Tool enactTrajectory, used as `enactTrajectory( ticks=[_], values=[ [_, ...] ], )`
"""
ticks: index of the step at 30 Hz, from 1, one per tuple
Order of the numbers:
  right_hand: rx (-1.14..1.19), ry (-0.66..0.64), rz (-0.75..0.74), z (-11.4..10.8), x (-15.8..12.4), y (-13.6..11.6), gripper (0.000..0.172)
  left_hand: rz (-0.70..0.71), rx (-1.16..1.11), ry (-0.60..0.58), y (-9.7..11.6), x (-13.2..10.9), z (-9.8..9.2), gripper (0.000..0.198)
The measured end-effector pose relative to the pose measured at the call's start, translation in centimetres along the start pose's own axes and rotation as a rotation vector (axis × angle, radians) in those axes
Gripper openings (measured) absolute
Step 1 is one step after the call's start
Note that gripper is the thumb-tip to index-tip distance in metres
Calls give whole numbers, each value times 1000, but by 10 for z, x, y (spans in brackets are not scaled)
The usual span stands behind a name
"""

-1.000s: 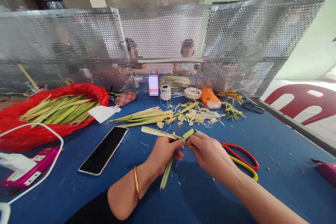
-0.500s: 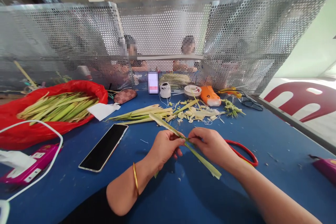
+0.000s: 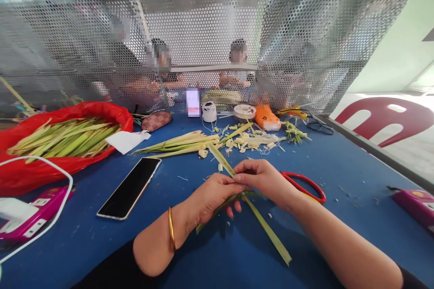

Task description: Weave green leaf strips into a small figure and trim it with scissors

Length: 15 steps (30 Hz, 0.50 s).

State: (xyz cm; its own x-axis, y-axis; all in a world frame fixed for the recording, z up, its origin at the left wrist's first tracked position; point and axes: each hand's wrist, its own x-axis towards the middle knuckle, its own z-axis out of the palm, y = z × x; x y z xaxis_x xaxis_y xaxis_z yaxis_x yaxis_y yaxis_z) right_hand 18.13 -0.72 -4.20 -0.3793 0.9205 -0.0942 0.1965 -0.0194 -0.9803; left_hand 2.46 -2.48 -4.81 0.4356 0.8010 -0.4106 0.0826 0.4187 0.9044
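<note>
Above the blue table (image 3: pixel 190 253), my left hand (image 3: pixel 215 196) pinches green leaf strips (image 3: pixel 267 226) where they cross. One strip end points away from me, another hangs down to the right, and a third shows under my left wrist. Closed on the same strips from the other side is my right hand (image 3: pixel 256 176); its fingertips meet my left thumb. The crossing itself is partly hidden by my fingers. Red-handled scissors (image 3: pixel 305 185) lie beside my right wrist, their blades out of sight beneath the arm. A bundle of pale leaf strips (image 3: pixel 179 143) lies beyond my hands.
A red bag (image 3: pixel 117 113) of long leaves stands at the left, near a phone (image 3: pixel 129 188) and a pink power strip (image 3: pixel 40 212). Leaf scraps (image 3: pixel 251 142), a thread spool (image 3: pixel 209 112), a tape roll (image 3: pixel 244 112) and an orange packet (image 3: pixel 266 117) line the back, before a perforated metal screen (image 3: pixel 206 22).
My right hand has shifted over the crossing, closer to my left fingers. The lower strip end now hangs farther down. The whole view has moved slightly.
</note>
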Motion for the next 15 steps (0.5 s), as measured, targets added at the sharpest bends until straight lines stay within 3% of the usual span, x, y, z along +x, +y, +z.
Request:
enactTrajectory(
  ticks=[5, 9, 15],
  values=[
    [101, 101, -40, 11, 0, 5, 14, -43, 3, 5, 4, -3, 1, 20],
    [-59, 200, -171, 13, 1, 10, 12, -64, 39, 4, 3, -3, 1, 18],
    [-313, 255, -343, 4, -1, 5, 12, -3, -112, 26, 2, 0, -2, 20]
  ],
)
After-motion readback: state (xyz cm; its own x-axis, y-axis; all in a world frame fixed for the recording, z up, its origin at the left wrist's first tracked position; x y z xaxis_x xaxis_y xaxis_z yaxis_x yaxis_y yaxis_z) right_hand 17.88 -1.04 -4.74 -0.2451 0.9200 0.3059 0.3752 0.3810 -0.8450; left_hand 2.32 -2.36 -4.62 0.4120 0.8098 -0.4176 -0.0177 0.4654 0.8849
